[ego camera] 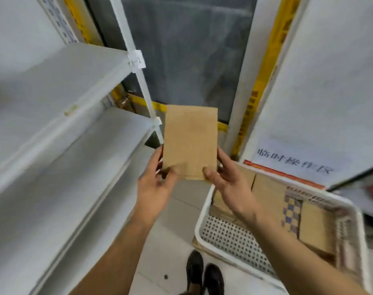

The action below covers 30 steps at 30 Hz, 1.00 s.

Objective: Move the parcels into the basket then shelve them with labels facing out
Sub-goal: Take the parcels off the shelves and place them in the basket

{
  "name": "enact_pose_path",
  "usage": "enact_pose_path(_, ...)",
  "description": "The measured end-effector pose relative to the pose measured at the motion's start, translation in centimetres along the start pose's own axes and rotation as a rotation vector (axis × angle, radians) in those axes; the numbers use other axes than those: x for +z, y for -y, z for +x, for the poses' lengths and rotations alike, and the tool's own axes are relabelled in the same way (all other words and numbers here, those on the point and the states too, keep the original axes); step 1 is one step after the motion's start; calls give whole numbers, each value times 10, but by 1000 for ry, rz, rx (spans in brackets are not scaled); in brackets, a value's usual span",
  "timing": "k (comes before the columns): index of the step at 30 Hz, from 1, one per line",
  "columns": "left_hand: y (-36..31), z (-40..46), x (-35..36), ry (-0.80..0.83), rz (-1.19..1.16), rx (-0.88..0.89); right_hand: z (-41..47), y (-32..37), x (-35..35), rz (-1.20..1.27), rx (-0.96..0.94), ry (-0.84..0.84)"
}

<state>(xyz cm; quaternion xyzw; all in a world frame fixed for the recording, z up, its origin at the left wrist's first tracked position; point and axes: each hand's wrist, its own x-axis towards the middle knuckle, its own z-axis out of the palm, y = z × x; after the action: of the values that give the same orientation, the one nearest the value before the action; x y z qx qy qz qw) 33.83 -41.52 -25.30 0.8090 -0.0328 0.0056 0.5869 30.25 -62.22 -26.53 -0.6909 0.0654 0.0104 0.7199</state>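
A parcel stockroom: white metal shelving [60,86], basket [202,231] of cardboard parcels [315,226]

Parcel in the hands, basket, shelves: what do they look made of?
Parcel: brown kraft paper or thin card, matte, plain; no label shows on this face. Basket: white plastic, judging by its moulded perforated walls. Shelves: probably white painted metal, smooth with thin edges.

Brown parcel [190,141] between both hands, beside basket [204,211]
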Motion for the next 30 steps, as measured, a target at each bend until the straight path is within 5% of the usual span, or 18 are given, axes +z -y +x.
enact_pose_path(16, 69, -25, 269, 799, 50, -182, -113, -119, -195, 9, 342, -679)
enact_pose_path(30, 130, -75, 427, 868, 267, -286, -134, -224, -322, 57, 536, -697)
